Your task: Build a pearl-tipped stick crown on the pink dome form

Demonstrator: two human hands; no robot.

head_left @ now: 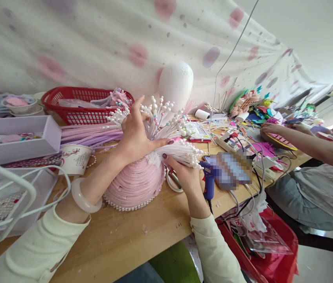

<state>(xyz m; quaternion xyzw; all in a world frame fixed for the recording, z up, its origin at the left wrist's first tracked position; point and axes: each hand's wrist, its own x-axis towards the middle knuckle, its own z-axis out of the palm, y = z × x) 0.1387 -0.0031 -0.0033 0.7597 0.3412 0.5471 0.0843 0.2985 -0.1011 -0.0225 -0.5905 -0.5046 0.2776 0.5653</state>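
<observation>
A pink domed piece point(137, 184), ridged like wound yarn and edged with pearl beads, rests on the table in front of me. From its top spreads a spray of pearl-tipped stems point(159, 116). My left hand point(138, 135) lies against this spray, thumb and index finger stretched wide apart. On the right side, my right hand point(184, 173) grips a bundle of white pearl-tipped stems point(181, 153), its thumb on top and its other fingers largely hidden underneath. A blue hot glue gun point(209, 181) is just right of that hand. Scissors handles point(174, 182) show beside the dome.
A white foam head point(176, 84) stands behind the spray. To the left are a red basket point(80, 114), a paper cup point(74, 159) and a white box point(48, 135). A phone point(228, 171) lies at right, near cables. Another person's arm point(310, 143) reaches over the table.
</observation>
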